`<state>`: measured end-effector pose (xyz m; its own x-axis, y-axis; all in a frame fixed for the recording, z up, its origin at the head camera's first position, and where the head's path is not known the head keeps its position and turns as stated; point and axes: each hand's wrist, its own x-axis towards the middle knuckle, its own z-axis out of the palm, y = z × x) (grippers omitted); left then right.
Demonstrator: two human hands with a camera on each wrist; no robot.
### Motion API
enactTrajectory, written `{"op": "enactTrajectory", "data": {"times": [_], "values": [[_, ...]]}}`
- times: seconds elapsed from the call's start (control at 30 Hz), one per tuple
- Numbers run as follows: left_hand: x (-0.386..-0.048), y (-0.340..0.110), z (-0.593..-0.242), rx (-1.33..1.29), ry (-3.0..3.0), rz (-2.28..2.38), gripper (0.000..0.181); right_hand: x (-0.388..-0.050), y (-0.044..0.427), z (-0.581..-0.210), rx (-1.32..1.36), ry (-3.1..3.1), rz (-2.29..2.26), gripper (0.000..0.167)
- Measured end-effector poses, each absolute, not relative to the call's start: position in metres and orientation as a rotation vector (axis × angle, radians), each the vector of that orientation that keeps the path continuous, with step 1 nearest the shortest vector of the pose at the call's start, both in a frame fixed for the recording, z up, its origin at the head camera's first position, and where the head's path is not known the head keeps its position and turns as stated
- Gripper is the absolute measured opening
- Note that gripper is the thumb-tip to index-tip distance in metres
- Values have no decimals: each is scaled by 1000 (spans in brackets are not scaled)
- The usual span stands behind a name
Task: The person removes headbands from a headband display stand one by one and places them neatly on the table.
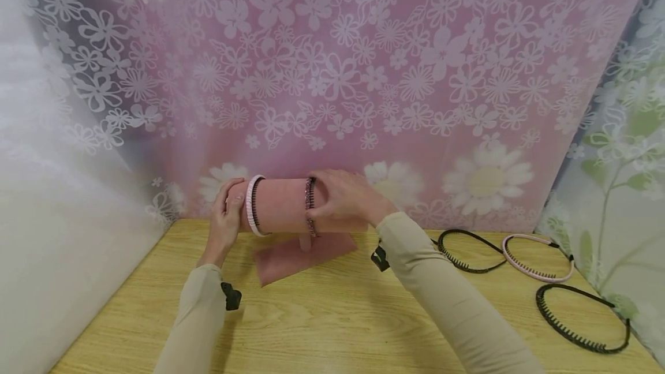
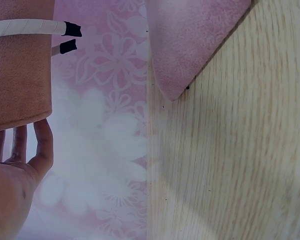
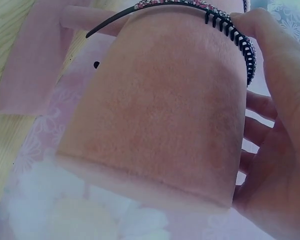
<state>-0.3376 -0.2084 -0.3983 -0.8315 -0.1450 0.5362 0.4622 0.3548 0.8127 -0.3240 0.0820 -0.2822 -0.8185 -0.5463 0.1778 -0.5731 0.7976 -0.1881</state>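
Note:
A pink velvety headband stand (image 1: 283, 204), a horizontal roll on a short post, stands at the back of the table. My left hand (image 1: 227, 218) grips the roll's left end; fingertips touch its rim in the left wrist view. Close to that hand, a white headband (image 1: 251, 205) with black toothed inside and black tips sits around the roll. Farther right, a rhinestone-studded headband (image 3: 205, 7) with black comb teeth also goes over the roll. My right hand (image 1: 345, 194) holds this headband, thumb against its toothed edge in the right wrist view, other fingers partly hidden behind the roll.
On the table's right side lie two black toothed headbands (image 1: 571, 336) and a pink one (image 1: 525, 270) with black tips. The stand's flat pink base (image 1: 306, 258) rests on the wooden table (image 1: 312, 322). Floral curtains (image 1: 332, 74) hang close behind and along both sides.

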Motion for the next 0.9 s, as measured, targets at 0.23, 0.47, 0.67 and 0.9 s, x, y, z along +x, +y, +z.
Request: {"op": "enactTrajectory", "data": {"times": [0.23,0.47,0.67,0.9], "values": [[-338,-208,-398,-280,-2086,-1503,44,-323,87,-280,878,-2883,308,89],[-338,-208,-398,-270,-2095,-1493,42,-322,92,-278,839,-2907,276,90],[-337,-209,-398,-266,-2103,-1485,43,-321,98,-276,816,-2921,282,92],[-339,-209,-398,-274,-2097,-1483,43,-317,105,-274,808,-2934,304,92]]}}
